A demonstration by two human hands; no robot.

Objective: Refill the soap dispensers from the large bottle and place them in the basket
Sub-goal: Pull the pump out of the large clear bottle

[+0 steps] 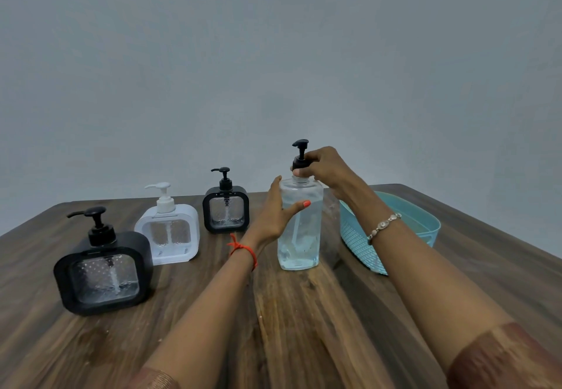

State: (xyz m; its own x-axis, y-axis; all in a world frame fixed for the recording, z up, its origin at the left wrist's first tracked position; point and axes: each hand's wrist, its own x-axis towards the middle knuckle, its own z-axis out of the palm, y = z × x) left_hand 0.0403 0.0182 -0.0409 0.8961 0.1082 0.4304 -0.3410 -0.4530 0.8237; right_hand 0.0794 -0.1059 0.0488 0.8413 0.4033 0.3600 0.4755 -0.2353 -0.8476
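Note:
A tall clear bottle (299, 236) of pale liquid stands upright in the middle of the wooden table (289, 328). My left hand (273, 215) wraps around its left side, thumb across the front. My right hand (322, 165) grips the collar of its black pump cap (300, 153) at the neck. Left of the bottle stand three square dispensers with pumps on: a black one (225, 211) at the back, a white one (168, 235) in the middle, and a larger-looking black one (102, 273) nearest me. A teal basket (359, 242) sits to the right, behind my right forearm.
A plain grey wall rises behind the table. The table's far edge runs just behind the dispensers and basket. Bare wood stretches between my forearms toward the near edge.

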